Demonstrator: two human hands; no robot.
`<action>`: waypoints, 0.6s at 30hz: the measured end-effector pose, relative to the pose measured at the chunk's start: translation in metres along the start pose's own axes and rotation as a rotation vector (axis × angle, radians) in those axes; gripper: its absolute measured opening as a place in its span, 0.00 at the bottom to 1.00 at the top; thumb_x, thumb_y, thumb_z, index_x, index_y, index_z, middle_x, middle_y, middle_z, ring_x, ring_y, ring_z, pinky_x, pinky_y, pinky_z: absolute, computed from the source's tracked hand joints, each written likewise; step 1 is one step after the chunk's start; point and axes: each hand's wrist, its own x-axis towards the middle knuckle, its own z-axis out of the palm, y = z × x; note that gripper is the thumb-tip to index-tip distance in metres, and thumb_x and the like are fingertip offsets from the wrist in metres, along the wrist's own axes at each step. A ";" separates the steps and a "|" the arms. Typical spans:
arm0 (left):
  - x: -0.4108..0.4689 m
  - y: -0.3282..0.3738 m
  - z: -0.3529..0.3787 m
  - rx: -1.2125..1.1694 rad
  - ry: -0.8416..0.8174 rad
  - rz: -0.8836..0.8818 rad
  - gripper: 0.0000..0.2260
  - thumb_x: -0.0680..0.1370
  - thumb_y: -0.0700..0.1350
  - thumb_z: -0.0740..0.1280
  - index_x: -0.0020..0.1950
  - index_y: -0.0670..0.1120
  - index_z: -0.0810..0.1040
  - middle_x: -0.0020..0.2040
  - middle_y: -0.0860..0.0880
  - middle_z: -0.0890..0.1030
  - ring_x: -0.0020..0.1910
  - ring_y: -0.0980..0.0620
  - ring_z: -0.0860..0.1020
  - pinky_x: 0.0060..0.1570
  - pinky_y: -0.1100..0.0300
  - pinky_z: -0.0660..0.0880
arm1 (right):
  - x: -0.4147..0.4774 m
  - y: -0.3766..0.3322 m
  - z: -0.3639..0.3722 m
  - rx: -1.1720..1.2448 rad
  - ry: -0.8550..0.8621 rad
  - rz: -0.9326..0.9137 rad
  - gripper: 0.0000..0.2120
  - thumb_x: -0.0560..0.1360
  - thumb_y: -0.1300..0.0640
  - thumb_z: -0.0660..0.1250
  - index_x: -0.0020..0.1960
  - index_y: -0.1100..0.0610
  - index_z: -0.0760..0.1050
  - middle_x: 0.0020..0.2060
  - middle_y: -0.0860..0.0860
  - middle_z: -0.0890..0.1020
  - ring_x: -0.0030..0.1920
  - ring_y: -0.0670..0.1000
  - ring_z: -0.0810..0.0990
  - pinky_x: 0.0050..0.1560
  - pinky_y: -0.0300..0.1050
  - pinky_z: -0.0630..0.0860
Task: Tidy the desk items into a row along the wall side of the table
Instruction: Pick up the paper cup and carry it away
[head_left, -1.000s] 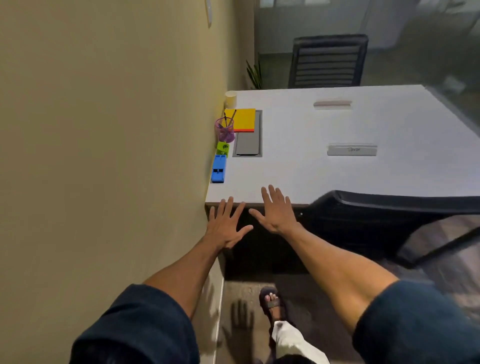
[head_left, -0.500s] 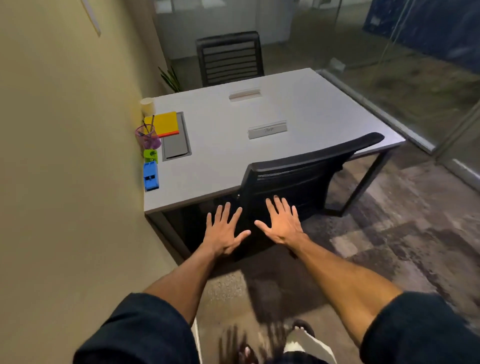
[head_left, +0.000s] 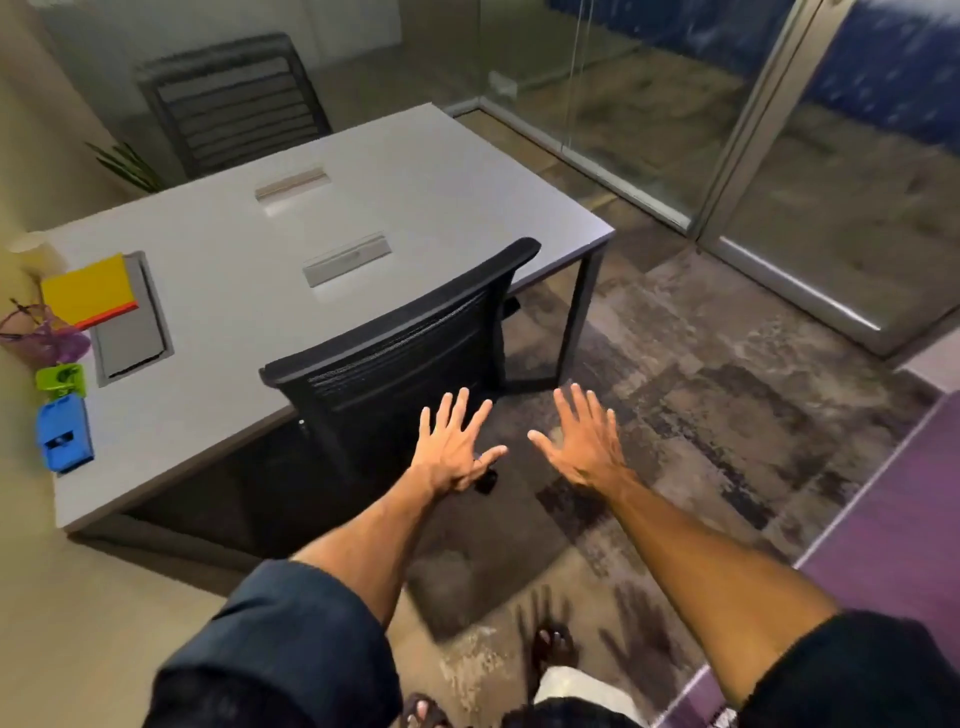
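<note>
Along the wall edge of the grey table lies a row of items: a blue stapler-like block, a small green item, a purple mesh pen cup, a yellow notepad and a pale cup. My left hand and my right hand hover side by side in front of me, fingers spread and empty, away from the table, over the floor behind a black chair.
The black mesh chair is tucked at the table's near side. A second chair stands at the far end beside a plant. Grey cable-port lids sit in the tabletop. A glass partition runs along the right. Patterned carpet lies below.
The view has swung right and backed away from the wall. Both hands stayed spread and empty while drifting from the table's corner to behind the chair, and moved a little apart.
</note>
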 end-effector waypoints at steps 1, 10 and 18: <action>0.021 0.026 -0.001 0.004 -0.003 0.034 0.35 0.77 0.69 0.49 0.79 0.55 0.43 0.80 0.45 0.41 0.78 0.43 0.41 0.75 0.40 0.44 | 0.006 0.028 -0.008 0.009 -0.003 0.029 0.39 0.76 0.31 0.51 0.79 0.50 0.45 0.79 0.52 0.45 0.79 0.55 0.42 0.76 0.58 0.41; 0.137 0.150 -0.030 0.062 0.009 0.207 0.35 0.77 0.69 0.46 0.79 0.56 0.41 0.79 0.46 0.38 0.78 0.43 0.39 0.74 0.40 0.40 | 0.046 0.152 -0.062 0.006 0.057 0.163 0.40 0.75 0.30 0.51 0.79 0.47 0.43 0.79 0.52 0.44 0.79 0.55 0.41 0.76 0.60 0.39; 0.238 0.218 -0.068 0.137 -0.011 0.312 0.36 0.76 0.71 0.44 0.78 0.56 0.38 0.78 0.47 0.35 0.77 0.44 0.35 0.72 0.38 0.35 | 0.102 0.222 -0.108 0.059 0.158 0.295 0.40 0.75 0.29 0.50 0.79 0.47 0.43 0.79 0.51 0.43 0.79 0.54 0.39 0.75 0.60 0.37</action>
